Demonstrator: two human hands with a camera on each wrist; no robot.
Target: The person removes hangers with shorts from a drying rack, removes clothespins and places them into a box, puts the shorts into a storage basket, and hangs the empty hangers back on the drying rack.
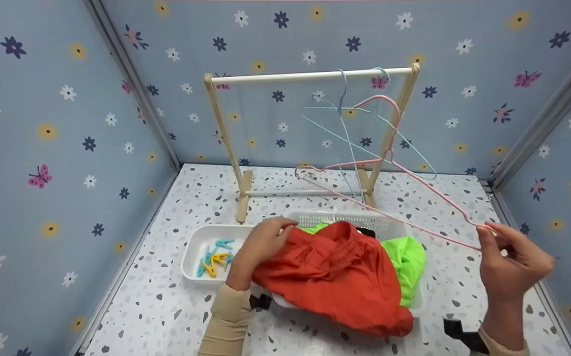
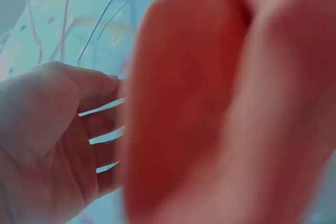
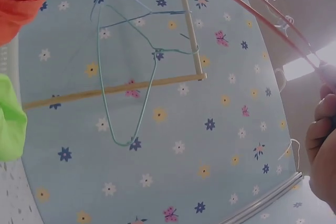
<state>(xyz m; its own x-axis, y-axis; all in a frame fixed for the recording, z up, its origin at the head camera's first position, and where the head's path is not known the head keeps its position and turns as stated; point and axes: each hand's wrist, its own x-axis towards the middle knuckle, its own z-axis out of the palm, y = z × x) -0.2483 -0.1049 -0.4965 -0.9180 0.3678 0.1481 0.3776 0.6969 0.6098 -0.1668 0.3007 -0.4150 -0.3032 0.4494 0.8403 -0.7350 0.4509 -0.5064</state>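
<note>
My right hand (image 1: pixel 513 262) pinches one end of a pink clothes hanger (image 1: pixel 429 187) between thumb and fingers. The hanger is held up with its hook towards the rack. Red pants (image 1: pixel 335 282) with a gathered waistband lie bunched over a white basket (image 1: pixel 285 300). My left hand (image 1: pixel 265 241) grips the pants at their upper left edge; the left wrist view shows its thumb (image 2: pixel 94 83) against the red cloth, with some fingertips hidden behind it. A bright green cloth (image 1: pixel 404 262) sticks out of the basket beside the pants.
Behind the basket stands a wooden rack with a white bar (image 1: pixel 285 77). Light blue hangers (image 1: pixel 350 138) hang at its right end. Left of the basket, a white tray (image 1: pixel 189 252) holds several blue and yellow clothespins (image 1: pixel 209 268). Flowered walls (image 1: pixel 132 99) enclose the speckled table (image 1: pixel 152 296).
</note>
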